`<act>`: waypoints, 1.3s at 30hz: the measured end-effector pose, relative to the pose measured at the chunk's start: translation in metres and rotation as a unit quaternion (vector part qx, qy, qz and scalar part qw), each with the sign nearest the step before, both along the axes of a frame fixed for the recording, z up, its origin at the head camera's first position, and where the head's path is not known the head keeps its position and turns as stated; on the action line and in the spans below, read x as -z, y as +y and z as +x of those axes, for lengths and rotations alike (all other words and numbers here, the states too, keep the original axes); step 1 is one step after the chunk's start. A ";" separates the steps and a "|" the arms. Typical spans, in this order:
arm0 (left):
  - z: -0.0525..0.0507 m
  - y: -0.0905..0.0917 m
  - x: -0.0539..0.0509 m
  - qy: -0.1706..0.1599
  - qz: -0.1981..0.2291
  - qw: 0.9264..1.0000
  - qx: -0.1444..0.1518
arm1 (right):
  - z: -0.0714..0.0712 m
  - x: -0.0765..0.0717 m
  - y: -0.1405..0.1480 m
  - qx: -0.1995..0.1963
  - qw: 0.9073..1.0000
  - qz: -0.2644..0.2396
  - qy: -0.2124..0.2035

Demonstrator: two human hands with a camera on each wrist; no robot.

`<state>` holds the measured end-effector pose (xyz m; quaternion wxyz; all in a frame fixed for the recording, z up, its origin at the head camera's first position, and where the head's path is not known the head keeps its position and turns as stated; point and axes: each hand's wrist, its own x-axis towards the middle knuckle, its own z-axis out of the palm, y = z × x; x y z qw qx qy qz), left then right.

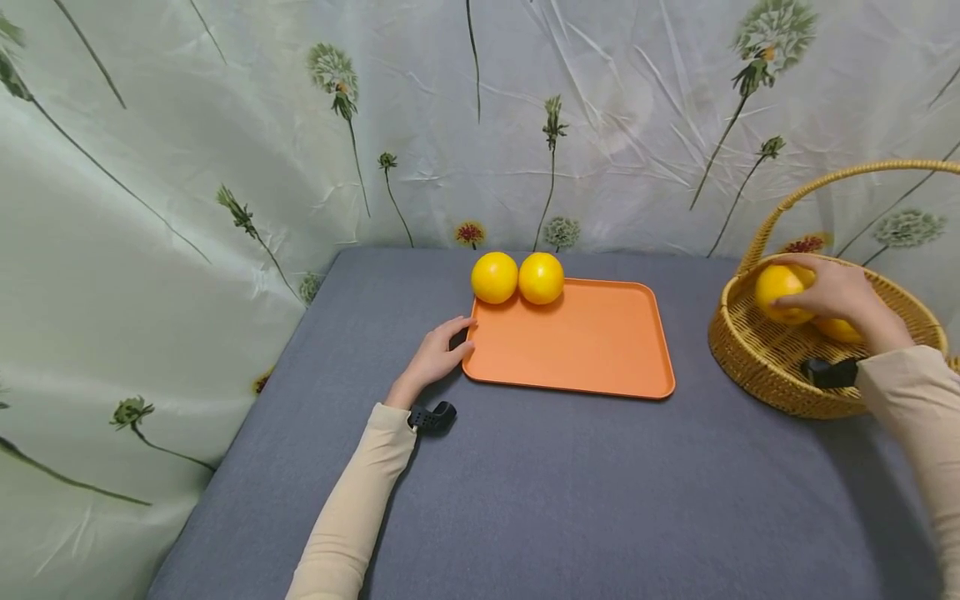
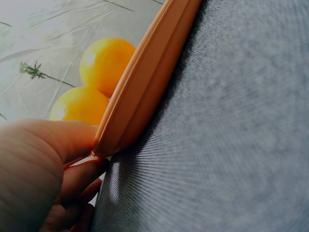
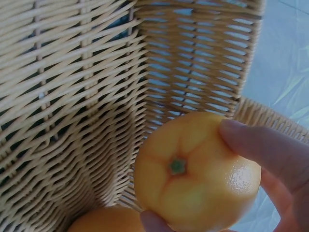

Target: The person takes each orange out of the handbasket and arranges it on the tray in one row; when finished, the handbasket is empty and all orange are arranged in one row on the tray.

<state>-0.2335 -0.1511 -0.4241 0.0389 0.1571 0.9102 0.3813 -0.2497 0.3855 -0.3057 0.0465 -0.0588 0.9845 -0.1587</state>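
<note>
Holding one orange (image 1: pixel 776 292) in the right hand (image 1: pixel 840 293), with thumb and fingers curled round it. Up inside the basket (image 1: pixel 726 350) or just over it, hard to tell which. Showing a small green spot in the right wrist view. Seeing another orange (image 1: pixel 838 330) lower in the basket, partly hidden by that hand. Well apart from there, touching the left edge of the tray (image 1: pixel 585 342) with the left hand (image 1: pixel 437 350), with loose fingers and a gap before the thumb. Seeing also a left orange (image 1: pixel 495 277) and a right orange (image 1: pixel 542 278), side by side at the far left corner of the tray. Flat on the grey table (image 1: pixel 562 500), near the basket but not touching it. Wearing pale sleeves (image 1: pixel 360 500). Behind, a shiny cloth (image 1: pixel 435 108) with flowers.
</note>
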 end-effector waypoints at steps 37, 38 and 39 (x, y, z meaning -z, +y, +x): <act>0.000 -0.001 0.001 0.015 -0.002 1.000 0.004 | 0.029 -0.015 -0.027 0.008 0.999 0.002 0.054; -0.001 0.000 0.001 0.013 -0.002 1.000 0.003 | 0.030 -0.015 -0.028 0.007 0.998 -0.005 0.059; -0.001 0.000 0.001 0.014 -0.001 1.000 0.003 | 0.030 -0.015 -0.030 0.006 0.998 -0.010 0.064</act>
